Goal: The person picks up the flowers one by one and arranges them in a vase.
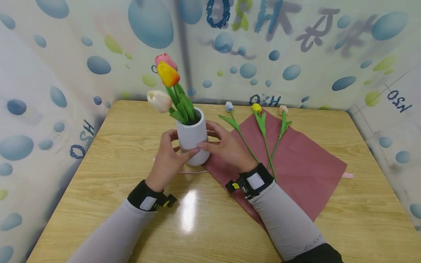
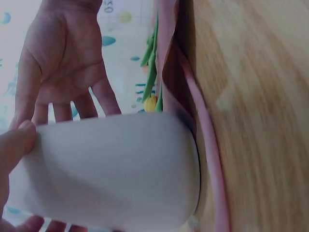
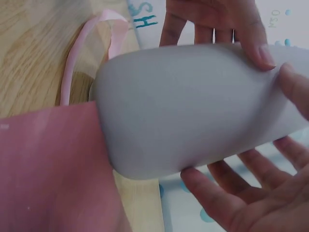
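Note:
A white vase (image 1: 192,137) stands left of centre on the table, held between both hands. It carries three tulips: a pink one (image 1: 165,60), an orange-yellow one (image 1: 168,75) and a white one (image 1: 159,101). My left hand (image 1: 167,159) grips the vase's left side, thumb across the front. From the right, my right hand (image 1: 230,148) holds it with the thumb in front and the fingers along the side. Both thumb tips nearly meet in the right wrist view, on the vase wall (image 3: 183,111). Whether the base touches the table is hard to tell.
Dark pink wrapping paper (image 1: 306,164) spreads right of the vase, its edge near the base. On it lie a blue tulip (image 1: 229,106), a yellow tulip (image 1: 256,108) and a pale pink tulip (image 1: 283,110), stems crossing. A pink ribbon (image 2: 207,130) runs beneath the paper.

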The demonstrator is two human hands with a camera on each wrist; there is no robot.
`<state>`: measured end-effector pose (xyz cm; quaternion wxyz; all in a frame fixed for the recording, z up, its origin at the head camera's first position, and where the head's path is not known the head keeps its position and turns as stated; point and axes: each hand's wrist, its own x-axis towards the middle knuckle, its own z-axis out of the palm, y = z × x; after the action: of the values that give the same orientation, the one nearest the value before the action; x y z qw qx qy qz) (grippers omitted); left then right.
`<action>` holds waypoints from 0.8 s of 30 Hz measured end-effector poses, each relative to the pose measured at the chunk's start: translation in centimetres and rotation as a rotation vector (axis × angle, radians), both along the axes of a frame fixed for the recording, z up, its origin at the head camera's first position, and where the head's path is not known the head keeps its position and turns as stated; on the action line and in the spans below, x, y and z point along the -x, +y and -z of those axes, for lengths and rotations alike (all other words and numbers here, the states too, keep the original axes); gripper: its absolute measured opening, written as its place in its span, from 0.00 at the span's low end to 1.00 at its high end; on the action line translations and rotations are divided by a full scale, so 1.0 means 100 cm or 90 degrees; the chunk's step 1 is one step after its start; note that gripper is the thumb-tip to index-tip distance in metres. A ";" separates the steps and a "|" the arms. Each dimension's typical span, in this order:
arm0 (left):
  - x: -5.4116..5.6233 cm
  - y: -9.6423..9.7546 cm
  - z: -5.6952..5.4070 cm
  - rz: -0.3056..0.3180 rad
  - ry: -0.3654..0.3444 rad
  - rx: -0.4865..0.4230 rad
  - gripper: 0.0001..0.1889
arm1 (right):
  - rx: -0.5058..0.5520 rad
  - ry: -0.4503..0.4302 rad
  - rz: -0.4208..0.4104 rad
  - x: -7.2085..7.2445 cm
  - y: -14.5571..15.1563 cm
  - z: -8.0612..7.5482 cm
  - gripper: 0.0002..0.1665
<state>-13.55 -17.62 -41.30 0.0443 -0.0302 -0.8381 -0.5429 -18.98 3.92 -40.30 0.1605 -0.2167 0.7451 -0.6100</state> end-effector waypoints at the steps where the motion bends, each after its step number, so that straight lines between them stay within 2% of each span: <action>1: 0.001 -0.002 0.000 0.004 -0.008 0.000 0.45 | 0.000 -0.001 0.004 -0.001 -0.001 -0.001 0.43; 6: 0.007 -0.016 -0.002 0.039 -0.024 0.012 0.44 | -0.006 0.000 0.025 -0.004 -0.005 -0.004 0.41; 14: 0.016 -0.030 0.002 0.089 0.027 0.027 0.37 | -0.040 -0.001 0.087 -0.006 -0.009 -0.006 0.37; 19: 0.021 -0.034 0.004 0.091 0.016 0.010 0.36 | -0.038 0.021 0.118 -0.009 -0.010 -0.005 0.35; 24: 0.025 -0.042 0.006 0.092 0.017 0.002 0.32 | -0.056 0.064 0.122 -0.010 -0.012 -0.006 0.32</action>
<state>-16.03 -21.78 -41.86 0.0160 -0.0982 -0.8339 -0.5429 -17.94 2.71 -39.65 0.0737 -0.1677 0.7955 -0.5776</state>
